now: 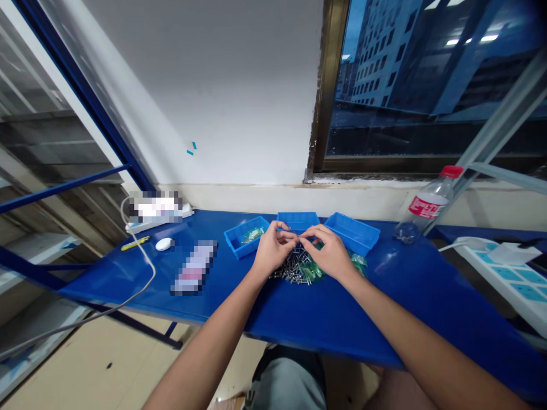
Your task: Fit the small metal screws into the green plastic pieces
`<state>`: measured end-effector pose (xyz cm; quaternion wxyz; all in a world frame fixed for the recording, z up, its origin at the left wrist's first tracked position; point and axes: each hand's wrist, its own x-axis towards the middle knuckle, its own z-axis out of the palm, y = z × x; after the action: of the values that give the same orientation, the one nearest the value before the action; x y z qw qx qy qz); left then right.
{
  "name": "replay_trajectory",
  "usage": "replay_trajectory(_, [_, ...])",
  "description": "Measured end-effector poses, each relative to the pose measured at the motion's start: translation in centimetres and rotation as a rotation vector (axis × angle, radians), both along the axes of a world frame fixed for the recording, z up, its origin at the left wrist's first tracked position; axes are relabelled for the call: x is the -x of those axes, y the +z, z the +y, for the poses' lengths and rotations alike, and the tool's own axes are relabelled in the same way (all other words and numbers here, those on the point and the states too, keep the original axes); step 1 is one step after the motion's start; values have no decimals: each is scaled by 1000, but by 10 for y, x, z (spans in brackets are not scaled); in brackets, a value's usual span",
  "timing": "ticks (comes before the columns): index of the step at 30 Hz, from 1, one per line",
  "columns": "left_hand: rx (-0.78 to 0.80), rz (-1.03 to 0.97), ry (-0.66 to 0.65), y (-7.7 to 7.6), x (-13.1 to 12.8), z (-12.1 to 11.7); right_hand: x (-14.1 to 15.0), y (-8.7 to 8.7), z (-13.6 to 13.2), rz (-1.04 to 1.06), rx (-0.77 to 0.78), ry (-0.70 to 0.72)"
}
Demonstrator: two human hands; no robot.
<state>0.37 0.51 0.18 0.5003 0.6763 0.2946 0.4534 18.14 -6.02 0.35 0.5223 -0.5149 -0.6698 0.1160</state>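
My left hand [273,249] and my right hand [328,252] meet above a heap of small metal pins with green pieces [296,269], on a blue tabletop [384,302]. Their fingertips nearly touch, each pinching something thin and dark, too small to make out well. Just beyond stand several blue plastic bins: one at left [236,242], one in the middle [298,220] and one at right [352,233]. My hands partly hide the left and middle bins. Green pieces [253,234] lie in the left bin.
A clear plastic bottle [427,204] lies tilted at the table's back right. Left of my hands are a white mouse [163,244], a yellow pen [135,244] and a blurred flat item [194,267]. A white power strip [508,273] sits off the right edge.
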Motion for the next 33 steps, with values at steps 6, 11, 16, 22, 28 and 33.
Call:
replay_trajectory(6, [-223, 256, -28, 9, 4, -9, -4, 1, 1, -46, 37, 10])
replay_trajectory(11, [-347, 335, -69, 15, 5, -15, -5, -2, 2, -122, 38, -32])
replay_trajectory(16, [-226, 112, -53, 13, 2, -11, -5, -2, 1, 72, 106, 11])
replay_trajectory(22, [-17, -152, -91, 11, 0, -4, -4, -1, -1, -96, 62, 75])
replay_trajectory(28, [-158, 48, -35, 12, 5, -3, -10, -10, 7, 114, 109, 13])
replay_trajectory(33, [-514, 556, -5, 10, 9, -5, -19, -8, 11, 233, 184, -22])
